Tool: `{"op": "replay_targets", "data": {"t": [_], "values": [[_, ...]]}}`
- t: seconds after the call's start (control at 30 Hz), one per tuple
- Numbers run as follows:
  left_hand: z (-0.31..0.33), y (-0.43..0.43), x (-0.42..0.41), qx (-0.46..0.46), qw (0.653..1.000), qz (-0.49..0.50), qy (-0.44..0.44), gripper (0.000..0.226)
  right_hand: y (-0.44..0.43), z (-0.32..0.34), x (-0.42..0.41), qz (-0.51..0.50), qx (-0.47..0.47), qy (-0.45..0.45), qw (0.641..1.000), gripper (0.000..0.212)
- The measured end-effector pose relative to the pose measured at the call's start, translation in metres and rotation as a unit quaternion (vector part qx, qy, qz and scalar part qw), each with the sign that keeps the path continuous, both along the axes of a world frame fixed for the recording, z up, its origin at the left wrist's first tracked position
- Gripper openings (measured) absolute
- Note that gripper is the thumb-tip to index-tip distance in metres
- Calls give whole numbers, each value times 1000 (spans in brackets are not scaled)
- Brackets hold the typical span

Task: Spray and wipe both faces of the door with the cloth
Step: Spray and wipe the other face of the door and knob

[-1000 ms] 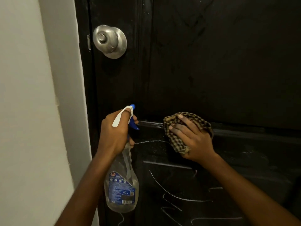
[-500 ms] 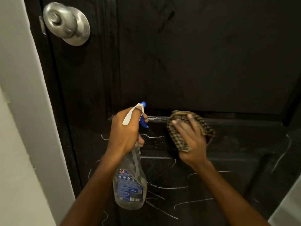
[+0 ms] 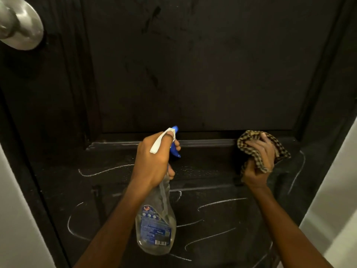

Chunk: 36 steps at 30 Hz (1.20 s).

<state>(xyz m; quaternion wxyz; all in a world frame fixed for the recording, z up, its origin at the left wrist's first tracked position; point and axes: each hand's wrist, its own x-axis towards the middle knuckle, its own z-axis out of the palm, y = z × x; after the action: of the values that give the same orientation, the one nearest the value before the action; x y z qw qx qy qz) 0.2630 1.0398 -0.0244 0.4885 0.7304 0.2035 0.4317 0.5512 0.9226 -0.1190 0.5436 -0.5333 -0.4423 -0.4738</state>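
A black panelled door point(image 3: 193, 74) fills the view, with white chalk scribbles across its lower part. My left hand point(image 3: 154, 161) grips the neck of a clear spray bottle point(image 3: 156, 225) with a white and blue trigger head, its nozzle pointing at the door's middle rail. My right hand point(image 3: 258, 163) holds a bunched brown checked cloth point(image 3: 251, 140) against the rail, near the door's right side.
A round silver doorknob point(image 3: 19, 26) sits at the top left. Pale walls point(image 3: 332, 200) frame the door at the lower left and right.
My right hand has slid the cloth to the right along the rail. The view has shifted right, so the knob now sits at the left edge. The bottle stays in my left hand.
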Motion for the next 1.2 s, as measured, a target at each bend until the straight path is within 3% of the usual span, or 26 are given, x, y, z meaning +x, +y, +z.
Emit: {"op": "replay_targets", "data": {"t": [0.1, 0.2, 0.27, 0.37, 0.43, 0.5, 0.57, 0.63, 0.73, 0.9, 1.07, 1.13, 1.2], "values": [[1, -8, 12, 7, 1000, -12, 2, 44, -9, -9, 24, -26, 69, 74, 995, 32], [3, -15, 22, 6, 1000, -30, 1, 45, -10, -11, 35, -41, 173, 290, 940, 46], [3, -19, 29, 12, 999, -41, 6, 44, -1, -6, 23, -55, 165, 348, 921, 55], [3, -26, 39, 18, 998, -54, 13, 43, 16, -7, -9, -84, 76, 281, 953, 63], [2, -32, 49, 16, 998, -64, 14, 43, 20, -23, -28, -85, -45, 181, 979, 65], [2, -38, 59, 18, 997, -76, 18, 43, 13, -41, -24, -91, -136, 91, 982, 65], [3, -44, 69, 26, 996, -87, 20, 43, -3, -33, -2, -98, -131, 93, 982, 64], [2, -49, 77, 31, 995, -97, 20, 44, -17, -18, 29, -111, -46, 185, 975, 61], [0, -57, 89, 32, 993, -111, 24, 44, -47, 14, 76, -79, 91, 367, 922, 71], [-9, -70, 105, 19, 992, -118, 30, 43, -54, 1, 97, -46, 184, 449, 873, 73], [-19, -79, 110, 22, 992, -114, 47, 41, -46, -84, 148, 10, 312, 589, 746, 114], [-22, -80, 109, 24, 992, -114, 56, 41, -43, -53, 109, 42, 355, 611, 706, 97], [-25, -78, 106, 14, 992, -111, 55, 40, -30, -14, 78, 34, 350, 602, 717, 86]]}}
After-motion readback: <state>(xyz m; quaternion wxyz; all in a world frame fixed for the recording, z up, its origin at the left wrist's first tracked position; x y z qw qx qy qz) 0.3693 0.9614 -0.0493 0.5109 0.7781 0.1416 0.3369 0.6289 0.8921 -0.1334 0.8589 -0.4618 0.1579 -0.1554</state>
